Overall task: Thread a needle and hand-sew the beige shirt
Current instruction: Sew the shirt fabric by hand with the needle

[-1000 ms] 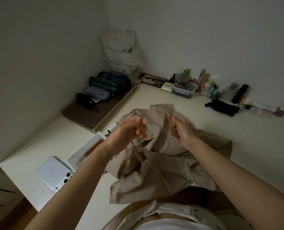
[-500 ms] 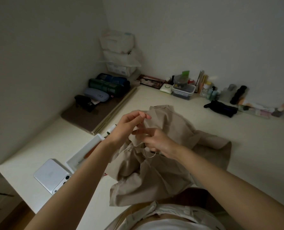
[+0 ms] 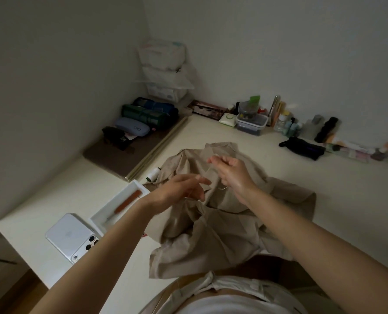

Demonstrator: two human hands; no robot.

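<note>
Both hands are working pale thread (image 3: 222, 188) over the beige shirt (image 3: 211, 245).
The beige shirt is lying crumpled on the desk (image 3: 324, 177) at frame centre; the left hand (image 3: 179, 189) is hovering blurred, grip unclear; beyond it the right hand (image 3: 233, 173) is pinching the looping thread.

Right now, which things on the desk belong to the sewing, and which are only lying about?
For the sewing: beige shirt, thread, white spool.
Lying about: phone, glasses case, black pouch, bottles.
</note>
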